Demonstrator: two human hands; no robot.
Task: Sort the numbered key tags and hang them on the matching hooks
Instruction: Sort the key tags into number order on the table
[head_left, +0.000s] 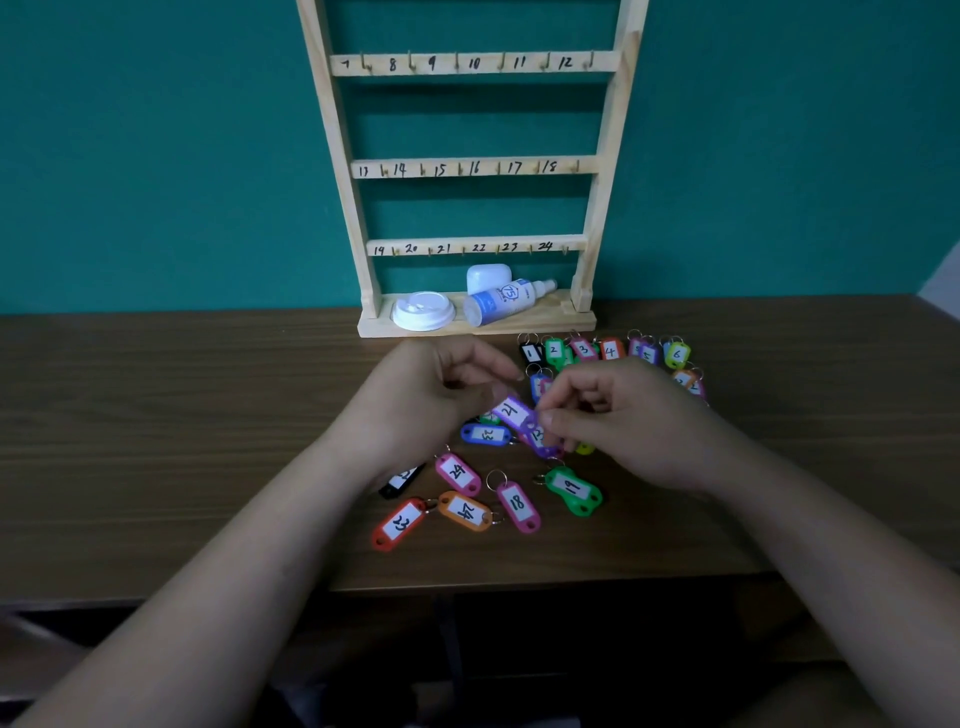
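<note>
In front of the rack, left of its centre, the left hand is held curled, its fingertips pinched on the far end of tag 21. This purple tag is carried between the two hands above the loose tags on the surface. Its long axis slants from far-left to near-right, and the rack stands straight beyond it. At the tag's near end the right hand is closed in a pinch where a second purple tag overlaps; whether their rings are linked cannot be told. Hook 21 is seen bare on the rack's lowest rail, just left of centre, so the left hand is judged the nearer. A row of tags is laid before the rack's right foot.
</note>
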